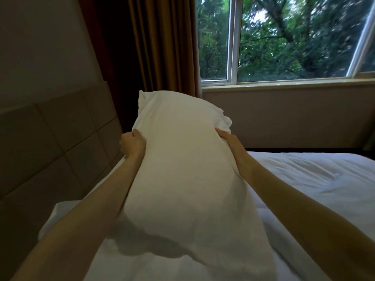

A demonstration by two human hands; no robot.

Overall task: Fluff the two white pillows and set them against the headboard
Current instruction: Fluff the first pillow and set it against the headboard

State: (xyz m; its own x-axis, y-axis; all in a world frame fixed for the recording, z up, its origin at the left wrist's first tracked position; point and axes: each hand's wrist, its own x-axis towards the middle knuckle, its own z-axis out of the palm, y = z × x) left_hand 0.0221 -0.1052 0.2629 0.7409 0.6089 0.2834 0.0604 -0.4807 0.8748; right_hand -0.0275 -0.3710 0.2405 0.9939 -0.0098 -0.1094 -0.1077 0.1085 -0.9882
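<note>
A white pillow (182, 169) is held up lengthwise in front of me, above the bed. My left hand (132, 145) grips its left edge with closed fingers. My right hand (227, 138) clasps its right edge, fingers tucked into the fabric. A second white pillow (58, 216) lies below at the lower left, partly hidden by my left forearm and the raised pillow, close to the padded beige headboard (50, 138) on the left.
The bed (304, 179) with rumpled white bedding stretches to the right. A brown curtain (158, 47) hangs behind the pillow, beside a window (284, 37) with trees outside. A wall ledge runs under the window.
</note>
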